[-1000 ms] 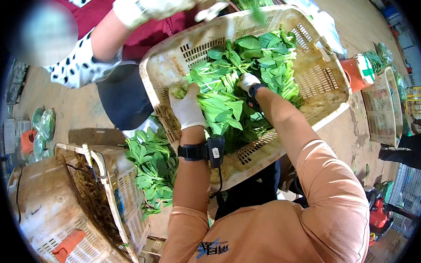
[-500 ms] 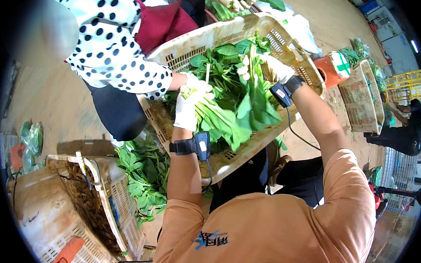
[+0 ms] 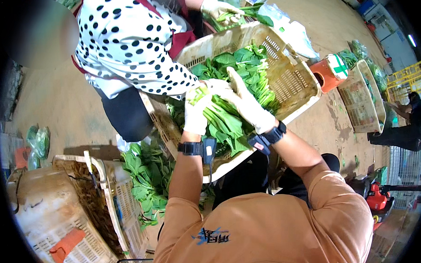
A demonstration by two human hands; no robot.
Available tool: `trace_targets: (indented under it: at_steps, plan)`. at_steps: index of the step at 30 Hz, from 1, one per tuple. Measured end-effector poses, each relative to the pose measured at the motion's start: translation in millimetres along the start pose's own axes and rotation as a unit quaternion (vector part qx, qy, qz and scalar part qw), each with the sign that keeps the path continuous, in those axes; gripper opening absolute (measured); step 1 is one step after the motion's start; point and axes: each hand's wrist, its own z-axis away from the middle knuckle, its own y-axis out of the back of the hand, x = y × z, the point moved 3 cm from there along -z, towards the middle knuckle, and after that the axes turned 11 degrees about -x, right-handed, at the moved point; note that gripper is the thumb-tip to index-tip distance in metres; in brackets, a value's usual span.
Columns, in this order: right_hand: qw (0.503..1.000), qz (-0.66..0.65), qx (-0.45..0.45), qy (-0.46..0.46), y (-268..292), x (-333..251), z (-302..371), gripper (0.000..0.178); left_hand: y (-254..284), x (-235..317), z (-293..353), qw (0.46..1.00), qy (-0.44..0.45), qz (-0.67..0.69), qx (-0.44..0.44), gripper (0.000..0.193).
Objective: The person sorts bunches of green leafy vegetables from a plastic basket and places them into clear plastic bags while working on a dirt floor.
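Partway along, at a guess. Holding one bunch of leafy greens [image 3: 221, 115] over the 7 o'clock part of the crate [image 3: 290, 77], with stems towards 11 o'clock and leaves spilling towards 5. Clamped round the stem end with the left hand [image 3: 196, 115] — fingers closed. Brought up close on the 3 o'clock side with the right hand [image 3: 250, 108], opened out, digits spread; can't tell whether pressing on the leaves or only hovering beside them. Crowded from 10 o'clock by a co-worker's dotted sleeve [image 3: 160, 77], with gloves overlapping at its end; hard to tell whether touching.

As for what looks done: gathered into a single fistful, with no tie to be seen. As for what looks left: plenty, seemingly — with many more loose greens [image 3: 259, 81] in the crate from 12 to 2 o'clock, and a further heap [image 3: 147, 180] outside it, at 8.
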Motion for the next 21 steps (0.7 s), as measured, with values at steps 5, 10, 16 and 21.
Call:
trace_targets:
  at_steps: [5, 10, 16, 21]
  plan:
    - [0.894, 0.443, -0.062, -0.015, -24.0, -6.5, 36.1, 0.098, -21.9, -2.9, 14.8, 0.995, 0.001, 0.069, 0.073, 0.047]
    - [0.921, 0.355, -0.081, -0.142, 1.7, 2.0, 48.9, 0.092, -61.5, -2.1, 23.1, 0.995, 0.003, 0.098, -0.022, 0.066]
    - [0.993, -0.092, -0.028, -0.062, 23.9, -25.3, 17.2, 0.098, -70.4, -5.6, 13.1, 0.998, -0.023, -0.035, -0.038, 0.077]
    - [0.989, 0.141, -0.03, -0.043, 45.4, -27.2, -19.0, 0.092, -60.8, -6.4, 4.7, 0.994, -0.003, -0.113, -0.007, 0.056]
